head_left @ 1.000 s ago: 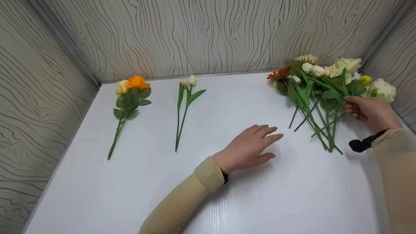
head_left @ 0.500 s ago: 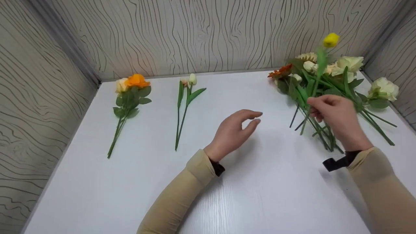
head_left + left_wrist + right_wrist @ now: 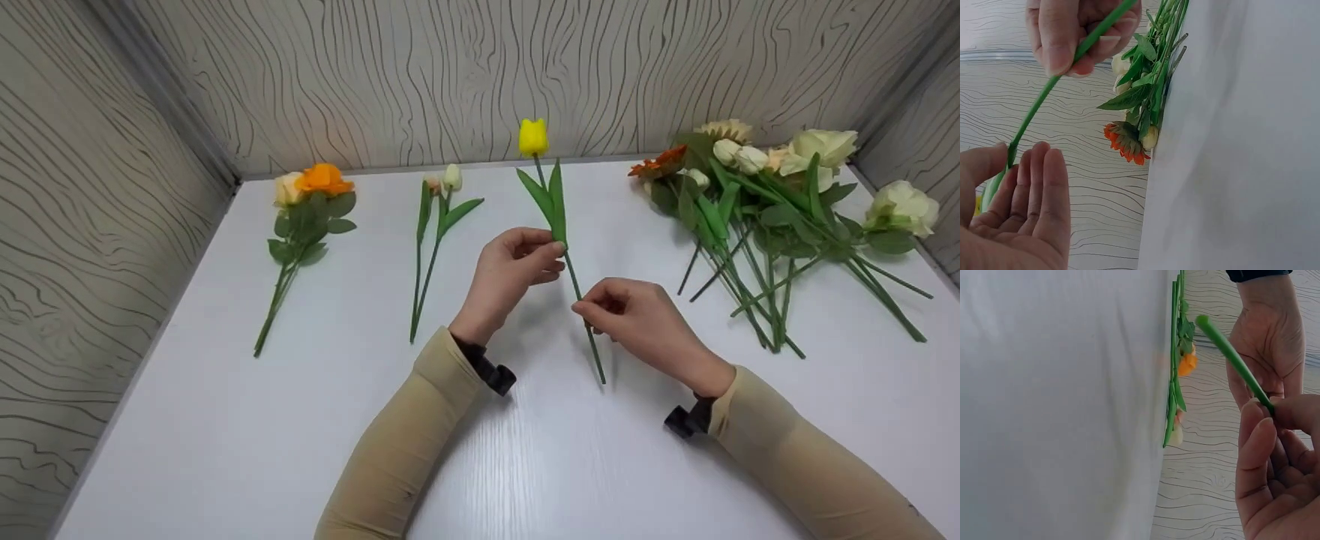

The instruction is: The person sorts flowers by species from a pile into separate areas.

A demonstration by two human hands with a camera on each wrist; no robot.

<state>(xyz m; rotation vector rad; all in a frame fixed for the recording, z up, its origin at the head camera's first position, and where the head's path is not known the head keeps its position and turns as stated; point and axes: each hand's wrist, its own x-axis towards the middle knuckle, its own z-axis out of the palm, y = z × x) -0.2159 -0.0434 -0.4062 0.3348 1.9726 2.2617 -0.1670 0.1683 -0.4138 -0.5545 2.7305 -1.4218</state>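
A yellow tulip (image 3: 534,138) with two green leaves is held above the middle of the table, bloom up and leaning slightly left. My left hand (image 3: 514,274) pinches its stem at the base of the leaves between thumb and forefinger; the other fingers extend behind. Lower down the same stem (image 3: 1235,363), my right hand (image 3: 637,319) grips it between thumb and fingers, with the cut end sticking out below. To the left of both hands, two tulips (image 3: 431,255), one white and one pinkish, lie side by side on the white table (image 3: 337,420).
At far left lie an orange rose (image 3: 324,180) and a cream one with leafy stems. Along the right side is a heap of flowers with crossed stems, including an orange-red bloom (image 3: 660,162) and a white rose (image 3: 904,207). A patterned wall (image 3: 420,82) borders the table's back.
My right hand has lifted the yellow tulip from the right-hand heap and carried it left to the middle. My left hand, previously holding nothing, has taken hold of the stem too.
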